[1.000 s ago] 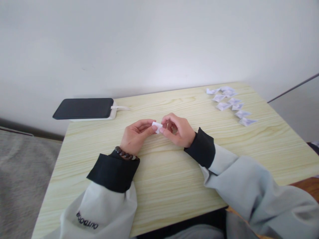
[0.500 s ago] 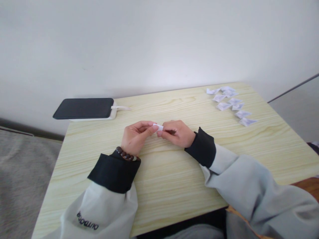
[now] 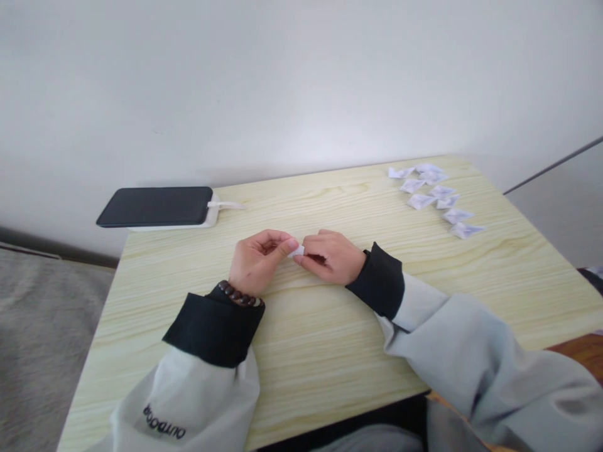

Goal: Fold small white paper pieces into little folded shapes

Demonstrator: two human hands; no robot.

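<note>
A small piece of white paper shows between my two hands, over the middle of the table. My left hand pinches it between thumb and index finger, covering most of it. From the right, my right hand has its thumb and bent index finger at the paper's other end. How the paper is folded is too small to tell.
Several folded white paper shapes lie in a cluster at the table's back right. At the back left a black phone rests on a white block, with a short white cable beside it. A pale wall stands behind the table.
The paper has turned and dropped slightly, and less of it shows between the fingers. My right hand's thumb and index finger have shifted a little down at its end.
</note>
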